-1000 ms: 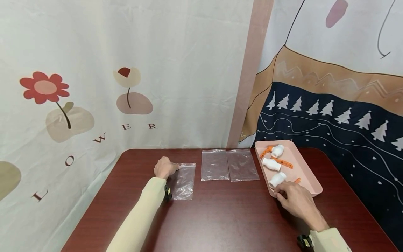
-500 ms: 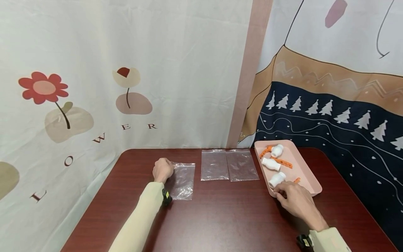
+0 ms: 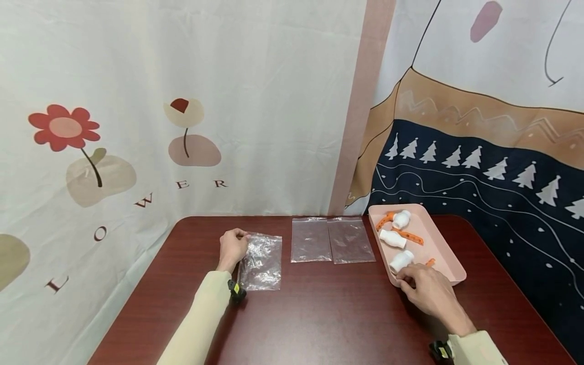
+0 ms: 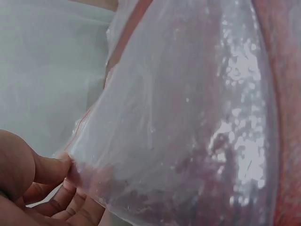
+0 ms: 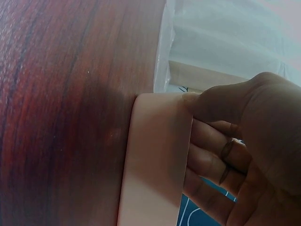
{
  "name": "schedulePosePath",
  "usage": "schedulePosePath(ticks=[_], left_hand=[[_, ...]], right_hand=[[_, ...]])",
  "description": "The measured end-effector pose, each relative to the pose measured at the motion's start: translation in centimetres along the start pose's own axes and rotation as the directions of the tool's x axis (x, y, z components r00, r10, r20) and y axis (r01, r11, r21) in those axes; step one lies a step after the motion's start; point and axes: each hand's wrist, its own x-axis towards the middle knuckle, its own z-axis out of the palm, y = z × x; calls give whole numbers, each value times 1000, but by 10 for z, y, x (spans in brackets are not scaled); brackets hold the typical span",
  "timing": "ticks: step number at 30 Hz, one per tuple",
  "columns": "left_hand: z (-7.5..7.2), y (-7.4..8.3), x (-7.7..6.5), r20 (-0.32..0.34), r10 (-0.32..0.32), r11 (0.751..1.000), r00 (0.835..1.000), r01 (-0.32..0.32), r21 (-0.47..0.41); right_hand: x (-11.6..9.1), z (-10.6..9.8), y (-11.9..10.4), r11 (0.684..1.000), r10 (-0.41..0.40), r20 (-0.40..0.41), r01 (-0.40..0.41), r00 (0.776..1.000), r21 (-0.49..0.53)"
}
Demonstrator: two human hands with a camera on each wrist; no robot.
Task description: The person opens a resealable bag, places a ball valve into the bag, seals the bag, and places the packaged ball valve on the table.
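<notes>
Bimanual hold
Left hand pinches a clear bag by its corner, likely for lift; right hand grips pink tray by rim, likely for steadiness

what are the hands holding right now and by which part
Left hand: a clear bag, pinched at its far left corner. Right hand: the pink tray, held by its rim at the near end.

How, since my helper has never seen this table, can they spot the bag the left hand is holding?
On the dark red table, start at the pink tray on the right and go left past two clear bags lying side by side. The next clear plastic bag is the one: it alone has its upper left corner pinched by the left hand.
</notes>
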Motion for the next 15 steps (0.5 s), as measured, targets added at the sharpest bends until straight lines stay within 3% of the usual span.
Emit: schedulePosePath(ticks=[6, 15], left_hand=[[-2, 8, -5, -13, 29, 999, 999, -30, -37], [-7, 30, -22, -55, 122, 989, 991, -126, -74]], right_hand=[[1, -1, 0, 1000, 1, 4, -1, 1000, 7], [1, 0, 0, 1000, -4, 3, 4, 1000, 6]])
